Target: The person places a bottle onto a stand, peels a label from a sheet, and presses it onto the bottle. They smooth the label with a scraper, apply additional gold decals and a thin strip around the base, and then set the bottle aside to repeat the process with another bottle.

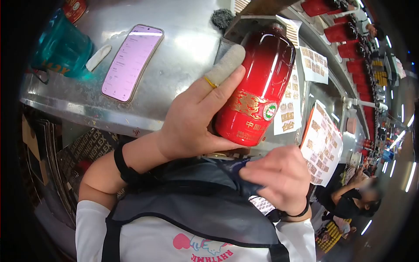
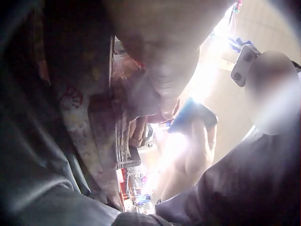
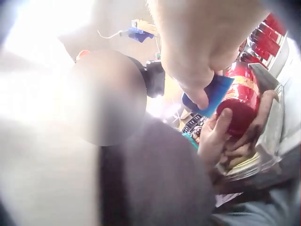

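My left hand [image 1: 192,111] grips a glossy red bottle [image 1: 257,87] with gold print, dark towards its neck. The bottle leans, its neck pointing away from me. A grey cloth sleeve [image 1: 231,63] with a yellow band covers one left finger. My right hand [image 1: 281,177], just below the bottle's base in the head view, pinches a flat blue scraper [image 3: 218,96]. In the right wrist view the scraper's straight edge lies right beside the bottle's base [image 3: 233,115]. The left wrist view shows the blue scraper [image 2: 193,115] above the right fingers.
A phone [image 1: 133,63] with a lit screen lies on the metal table [image 1: 183,26], near a teal jug [image 1: 65,46]. Sheets of gold stickers [image 1: 323,142] lie to the right. Beyond them stands a row of red bottles [image 1: 351,50]. Another person [image 1: 358,196] sits farther off.
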The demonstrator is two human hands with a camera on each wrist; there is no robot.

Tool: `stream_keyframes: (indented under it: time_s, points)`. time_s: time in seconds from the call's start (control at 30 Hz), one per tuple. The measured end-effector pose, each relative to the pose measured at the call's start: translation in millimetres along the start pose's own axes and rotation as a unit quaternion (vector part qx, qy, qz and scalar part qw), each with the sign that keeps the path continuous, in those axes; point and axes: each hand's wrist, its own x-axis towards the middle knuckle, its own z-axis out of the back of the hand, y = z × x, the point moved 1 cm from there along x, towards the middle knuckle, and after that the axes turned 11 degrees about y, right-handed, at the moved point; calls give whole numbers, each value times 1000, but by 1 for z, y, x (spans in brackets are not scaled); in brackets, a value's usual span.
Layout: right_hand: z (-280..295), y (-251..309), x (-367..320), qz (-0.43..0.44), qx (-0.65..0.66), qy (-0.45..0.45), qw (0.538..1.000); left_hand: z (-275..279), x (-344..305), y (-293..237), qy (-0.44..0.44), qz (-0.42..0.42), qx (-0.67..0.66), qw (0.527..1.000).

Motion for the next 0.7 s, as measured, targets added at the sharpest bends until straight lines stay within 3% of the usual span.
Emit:
stream_keyframes:
  time_s: [0.03, 0.07, 0.1, 0.17, 0.2, 0.3, 0.33, 0.37, 0.43, 0.47, 0.5, 0.57, 0.6, 0.63, 0.7]
  points:
    - [0, -4, -4, -5, 1, -3, 1000, 0, 1, -2, -6, -11, -6, 1000]
    - [0, -16, -11, -100, 60, -80, 990, 0, 0, -3, -3, -13, -8, 1000]
    - [-1, -29, -18, -193, 117, -156, 962, 2, -1, -4, 12, 5, -11, 1000]
    - [-11, -59, -25, -269, 297, -240, 884, 5, -1, -7, 28, 19, -12, 999]
    - [-13, -75, -31, -281, 320, -278, 861, 6, -1, -8, 34, 29, -9, 999]
    - [-12, -65, -35, -230, 248, -325, 883, 5, -2, -5, 47, 48, -18, 998]
    - [-15, -64, -34, -122, 271, -254, 920, 4, -4, -5, 55, 54, -27, 997]
    - [-13, -62, -30, -85, 286, -177, 938, 3, -5, -4, 63, 60, -36, 996]
    - [-16, -68, -25, -235, 333, -255, 877, 0, -7, 0, 51, 58, -81, 994]
    - [-17, -79, -23, -216, 337, -311, 862, 1, -7, 2, 52, 44, -77, 995]
    - [-13, -78, -26, -222, 278, -312, 881, 2, -6, 2, 48, 47, -76, 995]
    - [-16, -67, -28, -99, 260, -238, 931, 2, -7, 1, 60, 59, -66, 994]
    - [-15, -65, -28, -69, 181, -177, 965, 1, -8, 0, 64, 63, -63, 994]
    - [-16, -64, -28, -68, 179, -176, 966, 0, -7, 1, 58, 55, -57, 995]
    - [-22, -63, -29, -116, 197, -275, 934, -1, -8, 1, 49, 48, -52, 996]
